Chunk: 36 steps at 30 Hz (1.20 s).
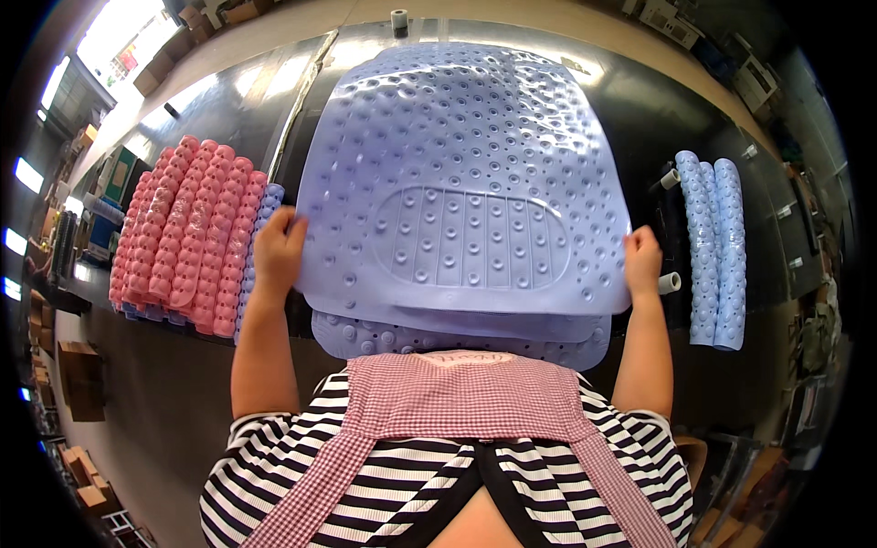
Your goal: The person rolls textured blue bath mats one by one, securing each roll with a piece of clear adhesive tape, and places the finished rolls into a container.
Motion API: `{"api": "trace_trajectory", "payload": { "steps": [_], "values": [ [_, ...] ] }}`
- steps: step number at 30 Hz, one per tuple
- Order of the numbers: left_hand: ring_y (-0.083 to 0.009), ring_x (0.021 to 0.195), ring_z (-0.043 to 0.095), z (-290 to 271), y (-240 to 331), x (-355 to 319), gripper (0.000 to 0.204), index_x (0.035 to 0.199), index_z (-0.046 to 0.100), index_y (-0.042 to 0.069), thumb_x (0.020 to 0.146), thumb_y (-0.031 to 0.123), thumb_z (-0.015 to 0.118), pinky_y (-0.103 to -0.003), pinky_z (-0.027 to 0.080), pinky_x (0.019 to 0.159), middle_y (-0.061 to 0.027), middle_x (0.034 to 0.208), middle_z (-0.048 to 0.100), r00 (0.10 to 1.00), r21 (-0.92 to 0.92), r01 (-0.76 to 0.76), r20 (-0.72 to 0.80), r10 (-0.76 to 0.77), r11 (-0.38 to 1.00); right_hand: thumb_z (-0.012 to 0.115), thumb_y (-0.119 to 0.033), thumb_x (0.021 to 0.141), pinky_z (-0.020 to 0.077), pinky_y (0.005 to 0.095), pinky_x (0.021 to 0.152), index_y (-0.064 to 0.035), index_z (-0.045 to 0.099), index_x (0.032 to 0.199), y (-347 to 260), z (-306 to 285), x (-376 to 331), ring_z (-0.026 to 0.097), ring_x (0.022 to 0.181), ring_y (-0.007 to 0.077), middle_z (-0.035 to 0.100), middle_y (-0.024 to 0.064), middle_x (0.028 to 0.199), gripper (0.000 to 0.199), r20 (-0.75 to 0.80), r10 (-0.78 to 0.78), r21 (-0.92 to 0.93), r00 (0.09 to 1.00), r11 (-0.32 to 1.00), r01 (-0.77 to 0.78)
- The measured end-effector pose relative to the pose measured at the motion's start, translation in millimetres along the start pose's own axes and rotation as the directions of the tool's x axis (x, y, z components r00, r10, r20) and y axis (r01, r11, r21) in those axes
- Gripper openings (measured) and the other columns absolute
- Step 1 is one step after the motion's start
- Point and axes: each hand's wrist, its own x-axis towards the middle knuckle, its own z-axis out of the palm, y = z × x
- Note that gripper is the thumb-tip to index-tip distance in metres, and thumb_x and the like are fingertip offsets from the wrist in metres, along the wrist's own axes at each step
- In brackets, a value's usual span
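A light blue bath mat (pixel 475 239) with suction cups and an oval ribbed patch stretches across the table in front of me. My left hand (pixel 280 248) is closed on its left edge, fingers curled in. On the opposite side, my right hand (pixel 643 262) pinches the right edge. The mat's near edge hangs over more blue mats (pixel 365 338) lying beneath it, close to my body. Whether the far part of the mat touches the table is hard to tell.
Several rolled pink mats (pixel 187 233) lie at the left, with a blue roll (pixel 265 210) beside them. Rolled blue mats (pixel 717 256) lie at the right, near small white rolls (pixel 670 282). Another white roll (pixel 399 18) stands on the dark table's (pixel 676 110) far edge.
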Motion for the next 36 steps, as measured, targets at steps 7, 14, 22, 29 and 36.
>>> {"api": "trace_trajectory", "payload": {
  "steps": [7, 14, 22, 29, 36],
  "values": [
    [-0.0070, 0.082, 0.058, 41.0, -88.0, -83.2, 0.021, 0.107, 0.069, -0.003, 0.101, 0.017, 0.066, -0.023, 0.046, 0.074, -0.0004, 0.091, 0.068, 0.888, -0.320, 0.458, 0.127, -0.442, 0.829, 0.064, -0.011, 0.101, 0.0493, 0.0261, 0.073, 0.0008, 0.062, 0.117, 94.2, 42.9, -71.1, 0.062, 0.079, 0.0091, 0.070, 0.0036, 0.087, 0.020, 0.238, 0.199, 0.335, 0.951, 0.902, -0.272],
    [-0.0112, 0.089, 0.067, 20.4, -83.3, -117.9, 0.033, 0.124, 0.064, 0.004, 0.104, 0.030, 0.063, -0.026, 0.052, 0.078, -0.0016, 0.102, 0.071, 0.685, -0.648, 0.694, 0.459, -0.565, 0.315, 0.064, -0.022, 0.103, 0.0532, 0.0265, 0.085, 0.0000, 0.060, 0.128, 81.8, 9.3, -109.3, 0.069, 0.094, 0.0165, 0.072, 0.0076, 0.111, 0.033, 0.557, 0.310, 0.532, 0.771, 0.579, -0.618],
    [-0.0321, 0.116, 0.068, 36.6, -22.1, -146.6, 0.034, 0.117, 0.059, 0.008, 0.098, 0.034, 0.069, -0.044, 0.055, 0.100, -0.0169, 0.126, 0.068, 0.614, -0.623, 0.782, 0.765, -0.194, 0.020, 0.052, -0.085, 0.084, 0.0602, 0.0537, 0.071, -0.0132, 0.053, 0.144, 50.7, -10.2, -135.4, 0.072, 0.101, 0.0366, 0.067, 0.0153, 0.129, 0.093, 0.843, -0.329, 0.511, 0.425, 0.247, -0.823],
    [-0.0353, 0.146, 0.041, 85.8, 55.2, -81.2, 0.039, 0.125, 0.064, 0.014, 0.088, 0.015, 0.078, -0.048, 0.033, 0.119, -0.0144, 0.156, 0.045, 0.875, -0.363, -0.329, 0.230, 0.426, 0.872, 0.067, -0.047, 0.095, 0.0343, 0.0459, 0.118, -0.0128, 0.062, 0.140, -65.9, 23.1, -108.4, 0.050, 0.138, 0.0329, 0.053, 0.0119, 0.151, 0.057, 0.252, -0.383, 0.845, 0.889, 0.535, -0.009],
    [-0.0304, 0.137, 0.048, 134.6, 66.9, -35.6, 0.059, 0.139, 0.062, 0.020, 0.083, 0.029, 0.079, -0.048, 0.030, 0.119, -0.0048, 0.146, 0.056, 0.769, 0.315, -0.640, 0.256, 0.586, 0.701, 0.077, -0.030, 0.086, 0.0341, 0.0432, 0.112, -0.0165, 0.065, 0.138, -117.4, 48.7, -80.4, 0.048, 0.132, 0.0300, 0.051, 0.0091, 0.152, 0.055, 0.094, -0.768, -0.128, 0.633, 0.621, 0.773]
  ]
}}
